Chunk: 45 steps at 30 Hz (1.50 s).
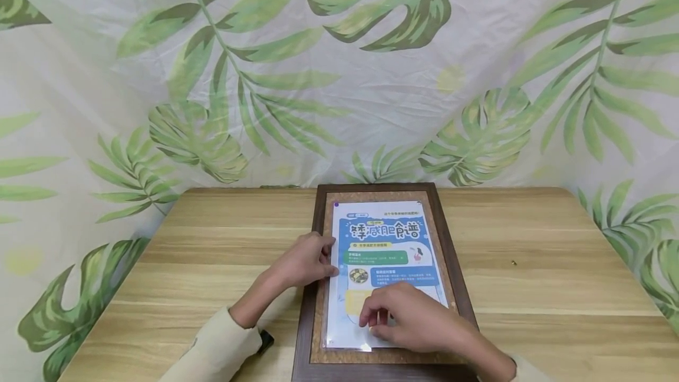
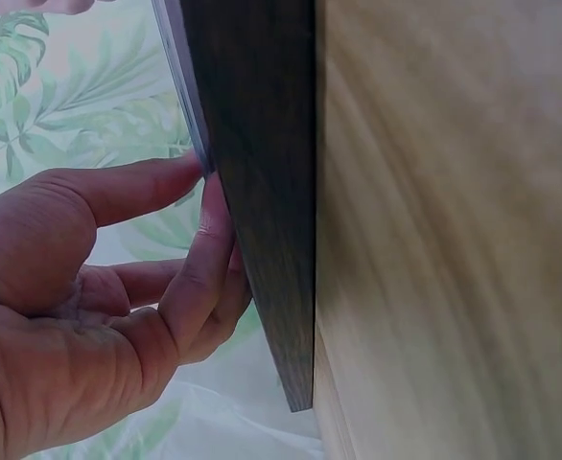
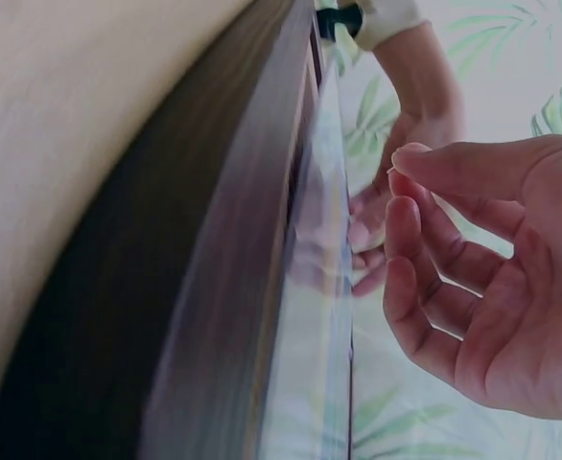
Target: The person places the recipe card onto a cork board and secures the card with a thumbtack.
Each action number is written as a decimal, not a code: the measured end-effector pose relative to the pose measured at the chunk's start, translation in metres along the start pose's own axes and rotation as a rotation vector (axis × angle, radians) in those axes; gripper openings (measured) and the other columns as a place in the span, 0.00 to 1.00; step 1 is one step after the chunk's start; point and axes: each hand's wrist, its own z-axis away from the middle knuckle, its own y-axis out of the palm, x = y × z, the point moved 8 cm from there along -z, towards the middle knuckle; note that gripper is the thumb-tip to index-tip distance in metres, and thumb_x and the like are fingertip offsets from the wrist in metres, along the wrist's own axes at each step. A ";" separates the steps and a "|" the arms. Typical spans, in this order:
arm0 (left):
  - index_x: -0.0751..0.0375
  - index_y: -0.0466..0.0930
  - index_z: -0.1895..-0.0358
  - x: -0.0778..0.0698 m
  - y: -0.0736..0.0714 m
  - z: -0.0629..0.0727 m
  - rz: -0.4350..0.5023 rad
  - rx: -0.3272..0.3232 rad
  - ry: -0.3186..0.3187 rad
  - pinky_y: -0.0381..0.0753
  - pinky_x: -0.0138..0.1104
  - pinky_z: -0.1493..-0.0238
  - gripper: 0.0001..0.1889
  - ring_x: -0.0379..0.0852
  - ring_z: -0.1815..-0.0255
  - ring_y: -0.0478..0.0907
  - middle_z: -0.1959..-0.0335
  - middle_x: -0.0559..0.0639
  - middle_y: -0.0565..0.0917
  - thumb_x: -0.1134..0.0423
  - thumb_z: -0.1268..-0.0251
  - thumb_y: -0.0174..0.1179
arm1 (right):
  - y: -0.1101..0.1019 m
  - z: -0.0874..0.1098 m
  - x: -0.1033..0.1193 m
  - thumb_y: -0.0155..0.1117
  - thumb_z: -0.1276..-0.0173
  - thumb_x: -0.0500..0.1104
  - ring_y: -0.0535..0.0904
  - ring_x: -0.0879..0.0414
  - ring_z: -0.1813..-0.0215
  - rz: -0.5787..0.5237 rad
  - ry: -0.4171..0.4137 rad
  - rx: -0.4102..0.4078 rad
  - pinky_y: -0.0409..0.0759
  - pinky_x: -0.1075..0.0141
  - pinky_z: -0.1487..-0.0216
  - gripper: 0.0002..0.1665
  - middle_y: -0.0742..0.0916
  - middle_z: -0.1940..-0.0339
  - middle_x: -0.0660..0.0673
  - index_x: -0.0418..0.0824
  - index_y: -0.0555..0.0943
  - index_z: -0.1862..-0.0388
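A printed sheet with a blue and white design lies on a cork board in a dark brown frame. Small pins mark its top corners, a purple pin at the left one. My left hand touches the sheet's left edge with its fingertips; in the left wrist view they meet the frame's side. Above the lower part of the sheet, my right hand pinches a tiny thumbtack between thumb and index finger, almost wholly hidden by the fingertips. Its other fingers are bent, away from the sheet.
The board lies on a wooden table. Right of the board is a tiny dark object. A leaf-patterned cloth hangs behind the table. A black band shows at my left sleeve.
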 end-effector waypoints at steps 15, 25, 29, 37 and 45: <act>0.66 0.84 0.52 0.002 0.000 -0.008 -0.060 0.033 0.047 0.73 0.33 0.66 0.15 0.45 0.63 0.73 0.70 0.51 0.78 0.69 0.39 0.78 | 0.036 -0.027 0.016 0.74 0.29 0.35 0.76 0.77 0.67 0.005 -0.027 0.028 0.78 0.80 0.61 0.07 0.85 0.70 0.64 0.48 0.90 0.62; 0.67 0.84 0.49 0.001 0.000 -0.010 -0.073 0.030 0.058 0.73 0.37 0.59 0.17 0.45 0.60 0.72 0.66 0.51 0.78 0.70 0.40 0.78 | 0.047 -0.041 0.016 0.74 0.30 0.34 0.75 0.77 0.68 -0.006 -0.038 0.026 0.77 0.80 0.62 0.07 0.86 0.71 0.62 0.48 0.90 0.62; 0.67 0.84 0.50 0.001 0.000 -0.009 -0.080 0.029 0.063 0.72 0.37 0.60 0.16 0.45 0.60 0.71 0.67 0.51 0.77 0.70 0.39 0.78 | 0.051 -0.045 0.014 0.74 0.31 0.34 0.75 0.77 0.69 -0.006 -0.016 0.032 0.77 0.81 0.63 0.08 0.87 0.71 0.61 0.48 0.90 0.63; 0.71 0.83 0.45 -0.002 -0.003 -0.006 -0.075 0.020 0.075 0.72 0.37 0.59 0.22 0.45 0.60 0.71 0.67 0.52 0.78 0.71 0.41 0.78 | 0.055 -0.051 0.012 0.72 0.38 0.33 0.74 0.79 0.74 0.050 0.020 -0.004 0.74 0.82 0.69 0.12 0.84 0.77 0.66 0.52 0.91 0.67; 0.70 0.83 0.47 -0.003 -0.003 -0.006 -0.076 0.023 0.081 0.71 0.36 0.60 0.19 0.45 0.61 0.71 0.69 0.52 0.77 0.71 0.39 0.77 | 0.055 -0.054 0.009 0.72 0.41 0.32 0.74 0.79 0.75 0.044 0.078 -0.006 0.74 0.81 0.70 0.14 0.85 0.78 0.65 0.53 0.91 0.69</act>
